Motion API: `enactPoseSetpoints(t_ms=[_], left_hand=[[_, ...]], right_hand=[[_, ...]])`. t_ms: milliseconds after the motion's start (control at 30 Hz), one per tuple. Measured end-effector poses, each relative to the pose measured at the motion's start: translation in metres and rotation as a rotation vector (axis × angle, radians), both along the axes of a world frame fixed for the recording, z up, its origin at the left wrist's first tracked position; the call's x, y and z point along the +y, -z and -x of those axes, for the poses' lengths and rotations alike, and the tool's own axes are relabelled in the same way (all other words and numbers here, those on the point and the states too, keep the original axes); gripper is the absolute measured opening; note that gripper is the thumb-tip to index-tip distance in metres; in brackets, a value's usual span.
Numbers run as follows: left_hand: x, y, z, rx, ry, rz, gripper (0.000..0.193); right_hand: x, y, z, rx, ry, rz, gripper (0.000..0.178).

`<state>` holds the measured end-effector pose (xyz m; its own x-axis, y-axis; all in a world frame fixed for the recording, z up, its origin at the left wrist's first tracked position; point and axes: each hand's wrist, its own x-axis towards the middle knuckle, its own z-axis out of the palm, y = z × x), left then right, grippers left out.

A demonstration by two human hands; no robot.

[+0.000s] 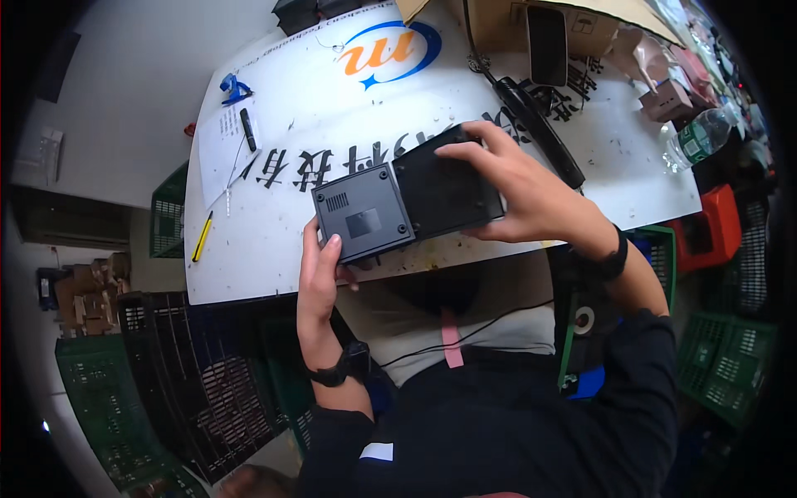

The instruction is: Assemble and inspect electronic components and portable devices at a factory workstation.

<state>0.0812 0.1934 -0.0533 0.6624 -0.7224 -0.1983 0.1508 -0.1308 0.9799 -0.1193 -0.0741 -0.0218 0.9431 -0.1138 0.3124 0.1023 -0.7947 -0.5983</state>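
A flat dark grey plastic case point(344, 222) with vent slots, a small dark label and round feet or screws at its corners is gripped by my left hand point(317, 280). The thumb lies on its near left edge and the other fingers go underneath, partly hidden. Against its right side lies a black rectangular piece point(440, 199), open-looking or panel-like; I cannot tell which. Spread across that piece, my right hand point(525, 189) clasps it between the thumb at the near edge and fingers at the far edge. Both parts are held above the front of the white table point(324, 116).
To the left lie a yellow utility knife point(202, 237), a paper sheet point(217, 158), a black marker point(247, 130) and a blue tool point(236, 88). A long black bar point(540, 133), phone point(547, 46), cardboard box point(490, 31) and plastic bottle point(701, 139) occupy the right. Green crates point(108, 407) stand below.
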Motion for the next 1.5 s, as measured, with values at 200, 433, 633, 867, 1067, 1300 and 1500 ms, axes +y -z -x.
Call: enactPoseSetpoints(t_ms=[200,433,633,867,1067,1300,1500], left_hand=[[-0.003,0.006,-0.004,-0.776,-0.05,-0.398,0.053],[-0.062,-0.045,0.006,-1.063,0.137,-0.131,0.061],[-0.127,-0.06,0.005,-0.766,0.604,-0.211,0.084],[-0.139,-0.072,0.018,-0.253,1.08,-0.121,0.116],[-0.147,-0.063,0.014,-0.265,1.087,-0.131,0.119],[-0.155,-0.064,0.021,-0.339,1.091,-0.225,0.106],[-0.159,-0.074,0.031,-0.477,1.048,-0.268,0.096]], right_hand=[[-0.019,0.004,0.037,0.081,0.038,0.026,0.102],[-0.001,0.012,0.041,0.04,0.154,-0.01,0.11],[0.021,0.003,0.046,-0.151,0.185,0.154,0.106],[0.039,-0.007,0.071,-0.309,0.189,0.351,0.1],[0.034,0.002,0.071,-0.353,0.145,0.463,0.098],[0.031,0.013,0.075,-0.305,0.116,0.386,0.093],[0.021,0.034,0.074,-0.346,0.179,0.461,0.095]])
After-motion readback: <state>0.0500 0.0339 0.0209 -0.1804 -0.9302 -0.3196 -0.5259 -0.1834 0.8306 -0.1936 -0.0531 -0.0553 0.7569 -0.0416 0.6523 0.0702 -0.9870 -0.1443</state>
